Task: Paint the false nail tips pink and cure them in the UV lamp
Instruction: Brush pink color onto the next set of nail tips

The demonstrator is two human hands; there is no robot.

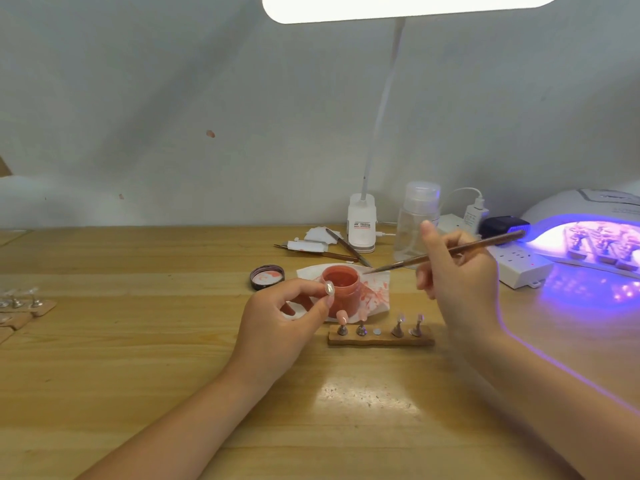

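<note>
**Clear nail tip pinched at the paint pot, brush held above**

At the far left edge of the wooden table [138, 341], a few spare nail stands [20, 301] are seen on small wooden blocks. Further right, a dark pot lid [267, 277] smeared with pink is laid upside down on the table.

The left hand [277, 327] is held above the table in front of the open pot of pink paint [341, 289]. A clear, unpainted nail tip [328, 288] is pinched between its thumb and forefinger, just in front of the pot's rim; the remaining fingers are curled underneath. The pot is set on a white paper tissue [377, 289] stained with pink strokes.

Just in front of the pot, a wooden holder strip [381, 339] is placed. Two pink-painted tips [343, 315] are mounted at its left end, a bare metal disc is seen at the middle, and two clear tips [401, 320] are mounted at its right end.

Behind, brushes and white scraps are laid near the white base of a desk lamp [362, 223], beside a clear dispenser bottle [417, 216].

The right hand [457, 278] is raised, and a brush [446, 252] is gripped pen-fashion between thumb and fingers, its bristle end pointed left toward the pot's rim and its handle slanted up to the right.

At the far right, the UV lamp [588, 216] is lit violet, with further holder strips inside; a white power strip [519, 268] is set just before it.
</note>
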